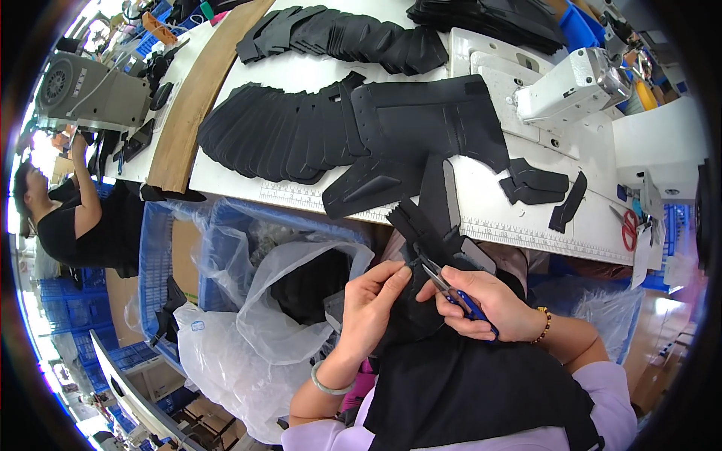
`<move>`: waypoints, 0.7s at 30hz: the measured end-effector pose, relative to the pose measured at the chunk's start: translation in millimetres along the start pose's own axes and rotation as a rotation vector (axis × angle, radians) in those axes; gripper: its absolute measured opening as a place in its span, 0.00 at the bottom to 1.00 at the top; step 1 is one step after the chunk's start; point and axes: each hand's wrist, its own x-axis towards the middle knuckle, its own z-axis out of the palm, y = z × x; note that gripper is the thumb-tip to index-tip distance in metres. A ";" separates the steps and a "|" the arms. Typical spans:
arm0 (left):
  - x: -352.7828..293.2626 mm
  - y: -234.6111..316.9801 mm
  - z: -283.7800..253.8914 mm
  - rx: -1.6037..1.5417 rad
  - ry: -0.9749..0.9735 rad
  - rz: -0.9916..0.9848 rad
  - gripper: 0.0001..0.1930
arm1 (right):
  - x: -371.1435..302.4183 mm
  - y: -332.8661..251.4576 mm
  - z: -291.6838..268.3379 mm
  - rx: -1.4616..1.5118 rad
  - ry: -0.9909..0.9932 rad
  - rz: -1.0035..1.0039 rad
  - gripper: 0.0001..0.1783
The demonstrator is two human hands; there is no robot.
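Close to my lap, my left hand [368,307] pinches the edge of a black sheet piece [412,227] between thumb and fingers. Wrapped round a small pair of blue-handled scissors [472,310], my right hand [492,304] holds the blades against that piece, beside my left fingertips. Whether the blades are apart is too small to tell. Part of the black piece reaches up toward the table's front edge. Beyond it, a large stitched black panel [421,116] lies on the white table [481,180], touching a fanned row of black pieces [282,135].
A second row of black pieces [346,41] lies farther back. Small black scraps [535,183] and red-handled scissors [629,229] are at the right, near a white sewing machine [568,89]. Blue crates with plastic bags [263,331] stand at the left. Another person [83,214] works at far left.
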 end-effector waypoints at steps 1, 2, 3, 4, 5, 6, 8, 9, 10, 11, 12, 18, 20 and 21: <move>-0.1 -0.1 0.3 0.022 0.004 0.006 0.10 | -0.2 -0.1 0.2 0.000 -0.001 -0.002 0.29; -0.2 -0.2 0.6 0.044 0.009 0.012 0.10 | -0.3 -0.2 0.3 -0.005 0.002 -0.005 0.29; -0.3 -0.4 1.1 0.045 0.009 0.013 0.10 | -0.6 -0.4 0.3 -0.010 0.005 -0.008 0.28; -0.6 -0.7 1.8 0.046 0.016 0.029 0.09 | -0.9 -0.5 0.7 -0.011 0.004 -0.009 0.28; -0.9 -1.2 2.4 0.047 0.024 0.045 0.09 | -1.2 -0.5 1.3 0.013 0.011 -0.006 0.28; -1.1 -2.5 3.1 0.048 0.022 0.045 0.09 | -1.4 -0.2 1.8 0.038 0.019 -0.003 0.28; -1.4 -6.6 3.4 0.090 0.069 0.137 0.08 | -0.8 1.6 2.2 0.070 0.021 -0.008 0.27; -1.7 -7.5 3.0 0.091 0.066 0.137 0.08 | -0.7 2.9 2.5 0.101 0.022 -0.011 0.27; -1.8 -8.3 2.5 0.138 0.065 0.167 0.07 | -0.1 4.2 2.5 0.102 0.023 -0.013 0.27; -2.0 -9.0 2.0 0.185 0.064 0.197 0.07 | 0.7 5.5 2.5 0.112 0.029 -0.019 0.26; -2.3 -10.7 1.3 0.185 0.063 0.197 0.07 | 1.5 6.1 2.4 0.122 0.034 -0.022 0.25; -1.2 -12.3 -2.1 0.178 0.049 0.192 0.07 | 3.9 4.2 0.6 -0.042 0.105 -0.037 0.21; -0.1 -13.9 -3.0 0.141 0.022 0.167 0.07 | 6.2 7.1 -2.4 -0.043 0.104 -0.047 0.21; 0.0 -14.0 -3.7 0.141 0.020 0.166 0.07 | 7.1 8.6 -3.6 -0.040 0.104 -0.057 0.21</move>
